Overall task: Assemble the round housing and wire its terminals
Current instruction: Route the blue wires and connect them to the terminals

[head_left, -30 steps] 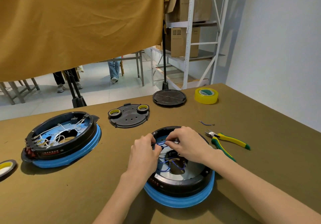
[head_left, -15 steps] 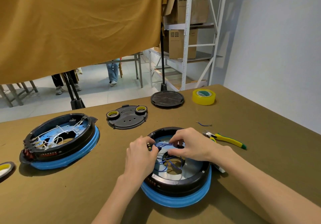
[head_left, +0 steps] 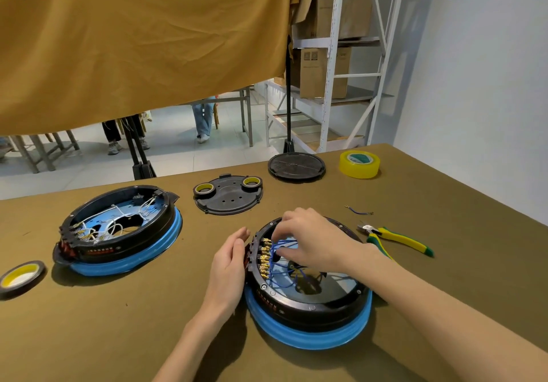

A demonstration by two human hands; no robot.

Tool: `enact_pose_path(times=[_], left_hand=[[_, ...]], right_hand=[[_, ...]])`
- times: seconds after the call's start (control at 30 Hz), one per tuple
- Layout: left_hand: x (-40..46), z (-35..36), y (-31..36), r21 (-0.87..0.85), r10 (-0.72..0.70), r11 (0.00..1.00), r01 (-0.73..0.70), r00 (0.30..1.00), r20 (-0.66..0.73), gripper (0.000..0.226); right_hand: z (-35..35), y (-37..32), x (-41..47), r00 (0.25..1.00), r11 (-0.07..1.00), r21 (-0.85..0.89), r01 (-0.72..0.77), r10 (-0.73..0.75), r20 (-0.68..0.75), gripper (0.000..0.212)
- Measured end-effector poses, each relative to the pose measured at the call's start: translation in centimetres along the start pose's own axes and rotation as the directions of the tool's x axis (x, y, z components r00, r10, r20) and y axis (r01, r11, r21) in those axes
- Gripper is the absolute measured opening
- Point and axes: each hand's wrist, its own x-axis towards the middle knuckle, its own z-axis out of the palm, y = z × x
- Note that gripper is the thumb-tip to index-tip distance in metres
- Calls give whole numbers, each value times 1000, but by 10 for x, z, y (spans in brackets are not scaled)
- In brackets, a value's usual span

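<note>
A round black housing (head_left: pixel 308 304) on a blue ring sits in front of me, with several blue wires (head_left: pixel 281 275) running to a row of brass terminals (head_left: pixel 264 255) on its left inner wall. My left hand (head_left: pixel 229 258) lies flat against the housing's outer left side, fingers straight. Reaching over the rim from the right, my right hand (head_left: pixel 311 241) pinches blue wires close to the terminals with curled fingers.
A second housing (head_left: pixel 118 230) with white wires stands at the left. A black cover plate (head_left: pixel 228 195) carrying two tape rolls, a round black lid (head_left: pixel 296 166) and yellow tape (head_left: pixel 359 164) lie behind. Yellow-green cutters (head_left: pixel 397 241), a loose wire (head_left: pixel 359 210) and a tape roll (head_left: pixel 20 273) lie around.
My left hand has slid off the rim and now lies flat on the housing's outer left side. My right hand has shifted towards the terminal row, which is now uncovered.
</note>
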Motion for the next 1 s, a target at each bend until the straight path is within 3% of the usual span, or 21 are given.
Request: enact_pose_path(times=[0.13, 0.4, 0.57, 0.67, 1.0], left_hand=[[-12, 0, -6, -20, 6, 1000, -5, 999, 44, 44], [-16, 0, -9, 20, 27, 999, -30, 993, 114, 50], [-16, -2, -8, 10, 32, 999, -33, 993, 116, 57], [-16, -2, -9, 8, 24, 1000, -26, 992, 124, 56], [-16, 0, -10, 95, 27, 995, -39, 992, 122, 59]], right_hand=[[0, -6, 10, 991, 994, 8, 109, -110, 78, 16], [-6, -5, 12, 963, 981, 19, 191, -192, 187, 19], [-13, -3, 22, 907, 935, -102, 341, -298, 298, 17], [-15, -3, 24, 878, 884, -177, 432, -368, 304, 18], [-15, 1, 32, 856, 856, -183, 484, -419, 303, 14]])
